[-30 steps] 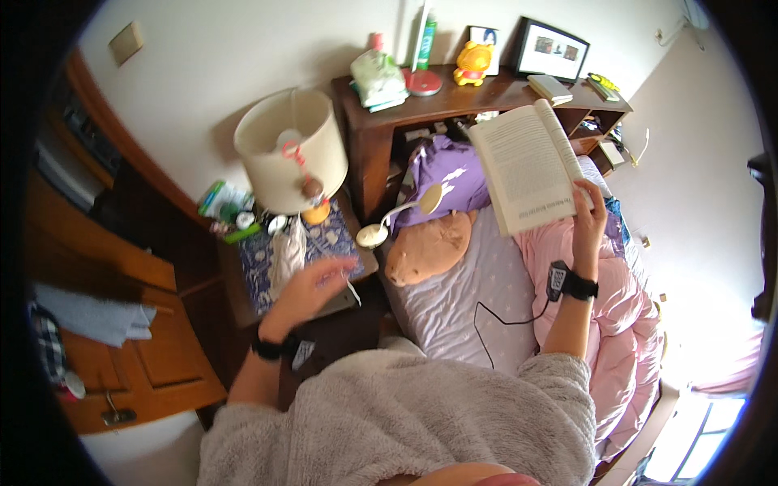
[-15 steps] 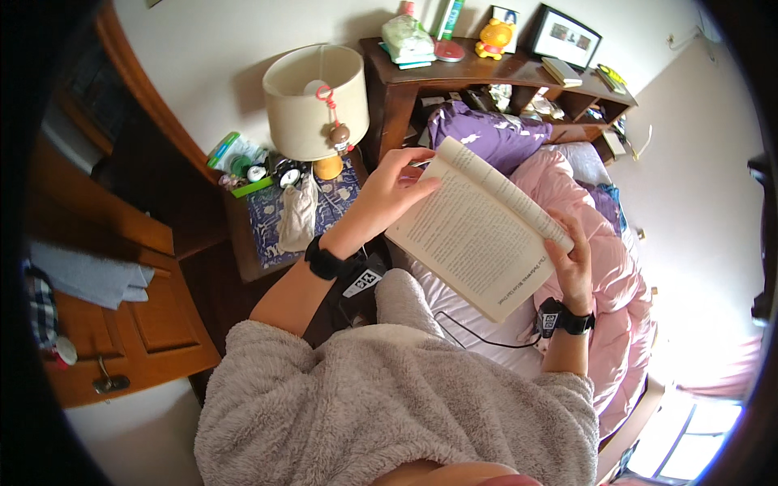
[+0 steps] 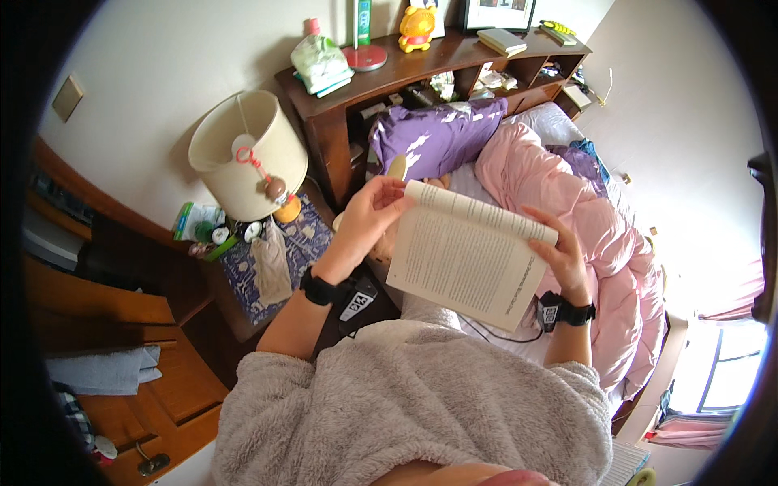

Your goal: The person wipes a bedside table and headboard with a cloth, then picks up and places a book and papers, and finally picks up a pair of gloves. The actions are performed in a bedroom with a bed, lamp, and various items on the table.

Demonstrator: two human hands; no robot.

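A paperback book [image 3: 466, 263] lies open before my chest, its upper pages curling over in a roll along the top. My right hand [image 3: 566, 255] grips the book's right end, with the thumb and fingers closed on the curled pages. At the upper left corner, my left hand [image 3: 363, 223] has its fingers bent and closed on the page edge; part of the fingers is behind the paper. Black bands circle both wrists, each with a small device beside it.
A bed with a pink quilt [image 3: 559, 219] and a purple pillow [image 3: 442, 134] stands beyond the book. To the left are a lamp [image 3: 243, 174] and a bedside table with a blue patterned cloth [image 3: 304, 239]. A wooden headboard shelf [image 3: 381, 81] holds several small things.
My view has turned, so the room sits further left and lower. The book has levelled a little, and my left hand's fingers have drawn closer together at its corner.
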